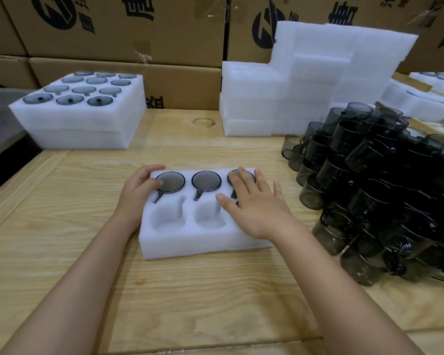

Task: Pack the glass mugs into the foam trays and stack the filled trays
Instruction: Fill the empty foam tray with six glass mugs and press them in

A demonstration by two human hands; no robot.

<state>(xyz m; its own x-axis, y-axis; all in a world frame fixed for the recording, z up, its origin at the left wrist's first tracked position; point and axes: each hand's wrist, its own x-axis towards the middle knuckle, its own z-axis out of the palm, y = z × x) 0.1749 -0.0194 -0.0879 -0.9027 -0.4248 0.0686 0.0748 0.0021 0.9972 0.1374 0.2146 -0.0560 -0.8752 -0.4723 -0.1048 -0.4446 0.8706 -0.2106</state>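
Tray (190, 242) half filled: left hand (141, 187) grips its corner, right hand (254, 203) lies flat, fingers straight; next, probably a reach to the mug pile (374, 190).

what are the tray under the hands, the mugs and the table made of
The tray looks like soft white expanded foam, matte and slightly fuzzy, with rounded cut pockets. The mugs seem to be smoky grey glass, glossy and see-through with bright glints. The table is pale wood, perhaps pine boards, matte, with clear grain lines.
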